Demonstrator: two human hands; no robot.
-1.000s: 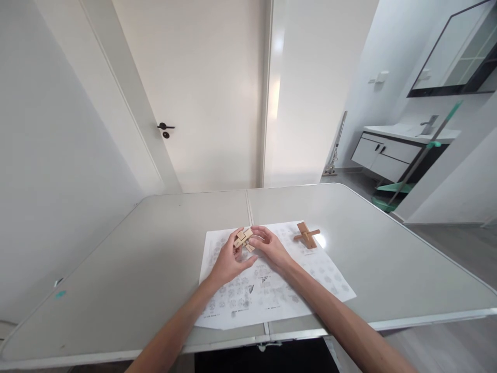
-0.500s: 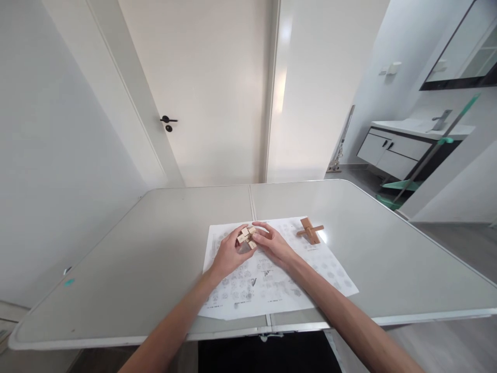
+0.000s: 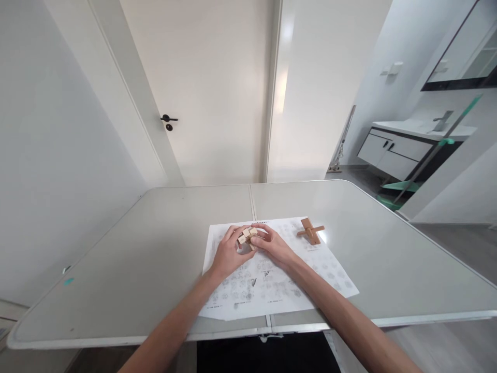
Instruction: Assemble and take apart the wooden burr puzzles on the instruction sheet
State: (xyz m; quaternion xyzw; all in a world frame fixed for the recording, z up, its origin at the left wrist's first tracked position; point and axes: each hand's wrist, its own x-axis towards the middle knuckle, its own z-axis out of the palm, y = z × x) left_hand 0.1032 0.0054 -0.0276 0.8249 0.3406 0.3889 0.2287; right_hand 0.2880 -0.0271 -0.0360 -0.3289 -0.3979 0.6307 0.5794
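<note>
Between my two hands is a pale wooden interlocking puzzle (image 3: pixel 247 235) made of several small blocks. My left hand (image 3: pixel 229 253) grips it from the left, fingers curled over the far side and thumb low at the near edge. From the right, my right hand (image 3: pixel 275 244) closes on it, thumb pressed against the front blocks. Both hands are above a printed paper sheet (image 3: pixel 326 282), which carries rows of small grey diagrams. A brown wooden cross-shaped puzzle (image 3: pixel 310 231) lies on the sheet's upper right part, apart from my hands.
The sheet lies on a grey folding table (image 3: pixel 155 248) with a metal rim and a centre seam. Behind the table stands a white door (image 3: pixel 209 93) with a black handle (image 3: pixel 169 119). A sink cabinet (image 3: pixel 396 147) and a green-handled broom (image 3: pixel 446 141) are at the right.
The pale puzzle has turned slightly in my hands, and its lower block is now more covered by my right thumb. The brown puzzle stays where it was.
</note>
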